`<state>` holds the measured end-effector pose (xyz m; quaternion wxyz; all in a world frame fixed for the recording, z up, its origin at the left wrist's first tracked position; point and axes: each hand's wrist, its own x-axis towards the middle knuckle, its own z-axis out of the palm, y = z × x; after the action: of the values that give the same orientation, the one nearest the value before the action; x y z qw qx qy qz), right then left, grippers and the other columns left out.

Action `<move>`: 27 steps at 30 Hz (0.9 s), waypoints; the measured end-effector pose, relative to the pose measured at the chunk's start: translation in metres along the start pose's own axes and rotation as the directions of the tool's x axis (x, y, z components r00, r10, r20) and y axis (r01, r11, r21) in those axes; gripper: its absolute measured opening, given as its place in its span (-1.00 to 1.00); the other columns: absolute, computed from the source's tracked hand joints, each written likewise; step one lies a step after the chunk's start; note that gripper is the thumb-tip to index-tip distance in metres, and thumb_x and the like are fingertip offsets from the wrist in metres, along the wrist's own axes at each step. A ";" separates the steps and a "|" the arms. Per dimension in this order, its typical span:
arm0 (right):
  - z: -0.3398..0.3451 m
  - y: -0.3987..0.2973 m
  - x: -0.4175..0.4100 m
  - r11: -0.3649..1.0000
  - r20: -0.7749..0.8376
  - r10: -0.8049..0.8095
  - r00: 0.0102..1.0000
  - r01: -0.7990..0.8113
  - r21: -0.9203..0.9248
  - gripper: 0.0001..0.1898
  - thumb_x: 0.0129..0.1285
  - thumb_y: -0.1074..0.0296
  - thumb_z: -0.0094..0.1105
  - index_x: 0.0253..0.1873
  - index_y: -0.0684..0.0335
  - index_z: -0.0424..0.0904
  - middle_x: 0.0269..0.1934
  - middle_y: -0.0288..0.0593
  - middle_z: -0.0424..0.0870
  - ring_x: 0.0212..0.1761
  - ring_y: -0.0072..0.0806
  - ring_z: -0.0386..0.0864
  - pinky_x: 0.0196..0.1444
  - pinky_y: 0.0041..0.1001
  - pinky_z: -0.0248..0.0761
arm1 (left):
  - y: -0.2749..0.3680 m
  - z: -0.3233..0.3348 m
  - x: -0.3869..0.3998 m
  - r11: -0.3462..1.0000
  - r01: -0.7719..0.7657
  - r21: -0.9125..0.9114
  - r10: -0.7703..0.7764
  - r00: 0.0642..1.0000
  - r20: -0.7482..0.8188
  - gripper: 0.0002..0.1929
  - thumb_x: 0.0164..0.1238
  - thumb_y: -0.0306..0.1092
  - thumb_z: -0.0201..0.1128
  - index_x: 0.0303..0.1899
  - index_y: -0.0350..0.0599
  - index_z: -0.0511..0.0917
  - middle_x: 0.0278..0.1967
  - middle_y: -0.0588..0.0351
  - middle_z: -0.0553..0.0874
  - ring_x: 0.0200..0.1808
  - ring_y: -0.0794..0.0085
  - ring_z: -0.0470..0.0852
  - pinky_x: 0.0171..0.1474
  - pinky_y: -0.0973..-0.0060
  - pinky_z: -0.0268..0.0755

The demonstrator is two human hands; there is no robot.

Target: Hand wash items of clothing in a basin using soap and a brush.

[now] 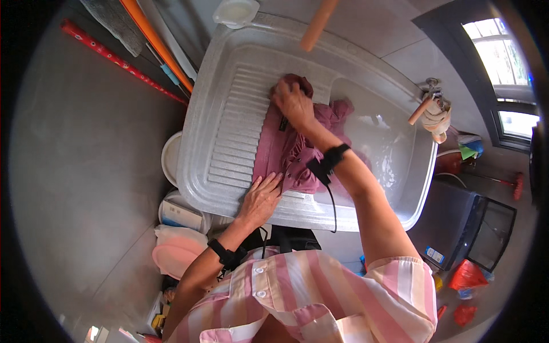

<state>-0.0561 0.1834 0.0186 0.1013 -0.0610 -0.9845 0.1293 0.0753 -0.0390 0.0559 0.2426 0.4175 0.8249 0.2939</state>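
A wet mauve garment (272, 141) with buttons and a dark label lies partly on the ribbed washboard (240, 124) of a speckled laundry sink (197, 188). Part of the cloth hangs into the water (373, 150) in the basin. My right hand (295, 103) grips a bunched, darker piece of cloth (305, 84) on top of the garment, near its upper end. My left hand (262, 195) rests with spread fingers on the garment's lower edge and the washboard beside it. Both wrists wear black straps with cables.
A wall tap (433, 92) with a cloth tied round it stands at the right of the sink. An orange-brown pipe (317, 28) juts over the far rim, near a small white dish (236, 13). Basins (171, 158) are at the left, a dark appliance (446, 218) at the right.
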 end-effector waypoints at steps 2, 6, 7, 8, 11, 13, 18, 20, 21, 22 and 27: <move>0.018 0.021 0.015 0.999 -0.036 0.021 0.999 -0.020 0.027 -0.55 0.21 0.10 0.13 0.12 0.19 0.34 -0.17 0.09 0.49 -0.28 0.01 0.60 -0.37 -0.17 0.53 | 0.001 -0.001 0.001 1.000 -0.018 0.015 0.017 1.000 0.008 -0.68 0.24 -0.27 0.16 -0.04 -0.24 0.55 0.28 -0.01 0.37 0.37 0.18 0.23 0.38 0.16 0.06; 0.018 0.018 0.025 0.922 -0.046 0.268 0.962 -0.242 0.303 -0.39 0.11 0.03 0.19 0.19 0.24 0.30 -0.06 0.19 0.52 -0.18 0.08 0.60 -0.26 -0.16 0.52 | -0.010 -0.014 -0.001 0.983 0.085 -0.163 -0.082 0.996 0.025 -0.60 0.24 -0.17 0.20 0.00 -0.27 0.55 0.19 -0.10 0.47 0.30 0.17 0.34 0.33 0.26 0.15; 0.023 0.047 0.023 0.924 -0.051 0.272 0.961 -0.246 0.293 -0.39 0.11 0.03 0.19 0.19 0.24 0.30 -0.06 0.19 0.52 -0.18 0.08 0.60 -0.26 -0.16 0.52 | -0.008 -0.013 0.009 0.937 0.113 -0.331 -0.105 0.994 0.043 -0.58 0.24 -0.14 0.21 0.00 -0.28 0.55 0.15 -0.13 0.52 0.26 0.17 0.40 0.30 0.31 0.22; 0.029 0.101 0.023 0.731 0.008 0.486 0.874 -0.411 0.545 -0.37 0.11 0.04 0.19 0.20 0.30 0.31 -0.07 0.19 0.54 -0.16 0.04 0.61 -0.26 -0.19 0.52 | 0.005 -0.019 0.029 0.857 0.127 -0.500 -0.150 0.989 -0.007 -0.58 0.26 -0.15 0.20 -0.06 -0.39 0.54 0.00 -0.18 0.60 0.10 0.06 0.53 0.15 0.33 0.36; 0.022 0.105 0.027 0.322 0.405 0.547 0.733 -0.630 0.706 -0.39 0.11 0.05 0.17 0.16 0.40 0.36 -0.10 0.13 0.58 -0.16 -0.10 0.61 -0.24 -0.29 0.50 | -0.010 -0.033 0.051 0.714 0.431 -0.552 -0.525 0.851 -0.014 -0.62 0.24 -0.25 0.22 -0.04 -0.37 0.52 -0.09 -0.16 0.61 -0.06 0.05 0.59 0.02 0.26 0.41; -0.002 0.076 0.027 0.242 0.638 0.419 0.646 -0.756 0.608 -0.42 0.13 0.06 0.16 0.12 0.44 0.40 -0.13 0.08 0.61 -0.18 -0.20 0.61 -0.24 -0.35 0.49 | -0.042 -0.024 0.063 0.858 0.293 -0.422 -0.440 0.843 -0.309 -0.59 0.20 -0.32 0.25 0.02 -0.37 0.46 -0.13 -0.20 0.56 -0.09 0.02 0.56 0.00 0.20 0.38; -0.061 0.057 -0.006 -0.021 0.582 0.211 0.785 -0.591 0.806 -0.54 0.25 0.15 0.10 0.12 0.40 0.44 -0.04 -0.13 0.57 -0.09 -0.50 0.52 -0.06 -0.60 0.37 | -0.045 -0.019 0.123 0.915 0.363 -0.177 -0.404 0.807 -0.431 -0.46 0.13 -0.32 0.31 0.10 -0.39 0.36 -0.04 -0.30 0.48 0.03 -0.08 0.45 0.09 0.19 0.30; -0.102 0.047 -0.018 0.007 0.578 0.124 0.807 -0.583 0.813 -0.53 0.26 0.18 0.09 0.15 0.41 0.42 -0.01 -0.14 0.55 -0.04 -0.52 0.50 0.00 -0.62 0.34 | -0.046 -0.014 0.137 0.918 0.362 -0.164 -0.394 0.782 -0.482 -0.43 0.10 -0.32 0.33 0.11 -0.41 0.33 -0.03 -0.31 0.46 0.06 -0.11 0.42 0.12 0.19 0.28; -0.120 0.041 -0.022 0.025 0.565 0.034 0.824 -0.566 0.824 -0.52 0.26 0.21 0.09 0.19 0.42 0.39 0.02 -0.14 0.54 0.01 -0.54 0.48 0.07 -0.64 0.30 | -0.051 -0.009 0.142 0.931 0.341 -0.130 -0.351 0.739 -0.576 -0.48 0.09 -0.33 0.33 0.05 -0.41 0.39 -0.11 -0.27 0.51 0.01 -0.10 0.46 0.07 0.17 0.31; -0.136 0.037 -0.028 0.030 0.568 0.032 0.823 -0.568 0.822 -0.52 0.26 0.21 0.09 0.19 0.42 0.39 0.02 -0.14 0.54 0.01 -0.54 0.48 0.07 -0.64 0.30 | -0.052 -0.008 0.147 0.943 0.319 -0.092 -0.298 0.690 -0.659 -0.53 0.07 -0.34 0.34 -0.01 -0.42 0.45 -0.20 -0.22 0.56 -0.05 -0.08 0.50 0.03 0.16 0.34; -0.170 0.041 -0.043 0.012 0.399 -0.015 0.917 -0.399 0.917 -0.48 0.19 0.26 0.09 0.22 0.41 0.37 0.03 -0.15 0.54 -0.01 -0.54 0.49 0.03 -0.60 0.34 | -0.059 -0.032 0.141 0.873 0.106 -0.476 -0.276 0.913 -0.302 -0.75 0.10 -0.36 0.33 -0.28 -0.38 0.57 -0.48 0.04 0.63 -0.36 0.31 0.59 -0.24 0.38 0.41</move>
<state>0.0261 0.2572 0.1602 -0.0531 -0.0888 -0.6021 0.7917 -0.0525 0.0416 0.0161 0.2054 0.2037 0.8023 0.5221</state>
